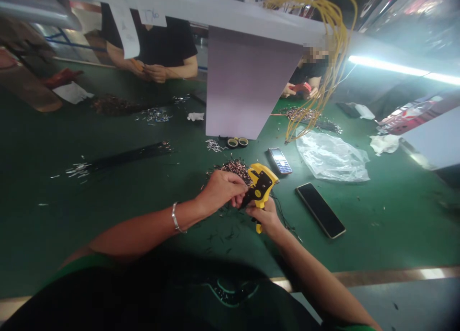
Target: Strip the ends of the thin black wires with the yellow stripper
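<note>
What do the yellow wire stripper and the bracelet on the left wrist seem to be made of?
The yellow wire stripper looks like glossy moulded plastic, with smooth yellow and black surfaces; the black parts could be metal. The bracelet looks like polished silvery metal, given its bright highlights, though which metal can't be told.

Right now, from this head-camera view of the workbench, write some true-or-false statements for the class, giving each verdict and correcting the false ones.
1. The right hand grips a yellow-and-black plastic wire stripper. True.
2. The left hand lies flat on the green workbench. False: it is raised at the stripper's head.
3. A silver bracelet circles the right wrist. False: it is on the left wrist.
4. The black smartphone lies on the clear plastic bag. False: they lie apart.
5. Yellow wires drape over the white overhead rail. True.
</note>
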### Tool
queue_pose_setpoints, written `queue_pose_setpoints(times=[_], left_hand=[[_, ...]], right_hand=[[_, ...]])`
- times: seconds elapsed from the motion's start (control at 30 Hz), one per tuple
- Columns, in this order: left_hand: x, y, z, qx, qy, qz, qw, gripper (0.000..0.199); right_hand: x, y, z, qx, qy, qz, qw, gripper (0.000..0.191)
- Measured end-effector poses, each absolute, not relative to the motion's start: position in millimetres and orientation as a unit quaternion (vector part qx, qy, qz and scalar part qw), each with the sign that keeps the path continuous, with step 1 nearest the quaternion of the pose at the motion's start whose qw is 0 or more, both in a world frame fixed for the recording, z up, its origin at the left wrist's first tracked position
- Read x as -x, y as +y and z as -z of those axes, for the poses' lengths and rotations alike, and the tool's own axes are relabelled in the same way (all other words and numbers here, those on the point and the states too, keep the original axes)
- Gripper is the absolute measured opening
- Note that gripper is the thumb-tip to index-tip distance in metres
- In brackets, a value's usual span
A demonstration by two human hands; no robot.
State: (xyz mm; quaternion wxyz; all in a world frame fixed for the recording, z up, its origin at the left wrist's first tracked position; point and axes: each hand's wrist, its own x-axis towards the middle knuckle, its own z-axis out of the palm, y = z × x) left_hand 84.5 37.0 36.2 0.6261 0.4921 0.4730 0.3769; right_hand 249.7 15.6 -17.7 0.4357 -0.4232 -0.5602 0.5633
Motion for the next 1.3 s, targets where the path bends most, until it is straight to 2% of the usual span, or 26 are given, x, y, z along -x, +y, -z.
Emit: queue_pose_setpoints(times=[0.27,0.77,1.07,1.3], left_hand=[[-87,38,-29,-0.487,0.472,-0.371,0.634,0.009],[-81,39,-33,-0.470,0.446,-0.356,0.673,0.006],[-77,39,-36,-0.451,0.421,-0.358,0.701,0.013],[-71,41,-33,-0.490,0.430,-0.342,0.677,0.020]], right_hand=[[-252,16,23,0.417,-0.578,-0.558,0.426,0.018],[-254,13,26,0.451,-0.651,-0.440,0.424,0.018],[-257,12,23,0.445,-0.746,-0.282,0.408,0.036],[-260,13,17,0.400,-0.801,-0.134,0.424,0.052]])
